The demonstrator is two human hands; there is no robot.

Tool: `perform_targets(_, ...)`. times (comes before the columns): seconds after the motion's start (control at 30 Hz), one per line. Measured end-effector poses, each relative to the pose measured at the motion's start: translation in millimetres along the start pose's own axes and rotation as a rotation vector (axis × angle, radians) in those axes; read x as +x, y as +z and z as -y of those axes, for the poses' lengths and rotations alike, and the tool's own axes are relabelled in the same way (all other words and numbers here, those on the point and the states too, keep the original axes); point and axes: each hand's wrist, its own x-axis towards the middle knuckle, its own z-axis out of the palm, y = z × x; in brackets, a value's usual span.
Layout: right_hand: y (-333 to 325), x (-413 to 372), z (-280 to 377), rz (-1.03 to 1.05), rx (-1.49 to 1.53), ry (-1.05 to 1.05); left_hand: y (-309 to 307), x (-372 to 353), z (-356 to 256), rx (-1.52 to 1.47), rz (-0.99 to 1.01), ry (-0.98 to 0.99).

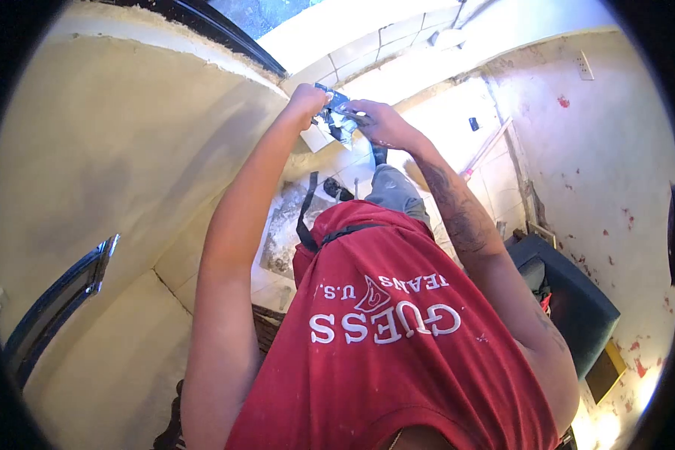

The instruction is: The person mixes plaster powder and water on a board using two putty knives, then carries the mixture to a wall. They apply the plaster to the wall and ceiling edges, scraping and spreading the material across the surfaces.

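Observation:
My left hand (306, 105) is stretched out ahead, fingers closed around the edge of a dark blue flat piece (334, 98) smeared with white paste. Close beside it, my right hand (388, 124) is wrapped round a slim grey tool that looks like a putty knife (361, 118). The tool's front end overlaps the white-smeared piece, where a pale lump (340, 129) hangs below. Both hands are raised above the tiled floor, near the corner of the cream wall (157, 112). Exactly what the dark blue piece is, I cannot tell.
A doorway with bright tiles (397, 30) lies ahead. On the right, a dark padded seat (566, 300) stands against a stained wall (600, 187). A pole (490, 146) leans there, and a small black object (473, 124) is nearby. A dirty sheet (285, 232) lies on the floor.

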Motion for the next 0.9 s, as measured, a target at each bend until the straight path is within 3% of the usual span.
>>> perform_targets(0.1,31.1,-10.0,0.6,0.017,0.1,0.075,-2.9,28.9,36.9,0.217,0.064,-0.084)
perform_targets(0.17,52.0,-15.1,-1.7,0.052,0.148,0.136,-13.2,93.6,98.9,0.538,0.211,0.076)
perform_targets(0.23,73.1,-18.7,-11.1,0.029,0.222,0.126,-6.0,60.3,82.7,0.19,0.08,-0.237)
perform_targets(0.3,90.9,-21.2,-15.6,-0.018,0.283,0.083,-7.2,49.8,83.6,0.26,0.085,-0.262)
perform_targets(0.47,102.5,-29.4,-14.0,0.125,0.297,0.069,-17.8,47.9,106.5,0.227,0.04,-0.344)
perform_targets(0.57,97.0,-44.9,7.2,0.3,0.351,0.033,-41.6,52.0,123.9,-0.108,-0.002,-0.313)
perform_targets(0.6,88.2,-48.4,13.2,0.355,0.36,0.141,-45.4,42.3,123.4,-0.168,-0.013,-0.266)
perform_targets(0.67,52.8,-56.2,41.4,0.256,0.347,0.132,-57.0,29.0,121.2,-0.293,-0.045,-0.179)
perform_targets(0.77,14.6,-63.7,63.4,-0.081,0.831,0.29,-71.0,-47.8,97.2,-0.667,0.145,-0.053)
perform_targets(0.8,9.4,-61.2,56.4,-0.085,0.919,0.114,-70.1,-70.8,93.7,-0.766,0.163,0.039)
perform_targets(0.87,17.2,-51.3,95.2,-0.196,0.968,0.041,-61.1,-105.0,85.1,-0.956,0.129,0.153)
perform_targets(0.9,26.0,-50.1,106.6,-0.116,1.012,-0.006,-55.5,-121.8,80.3,-1.054,0.103,0.213)
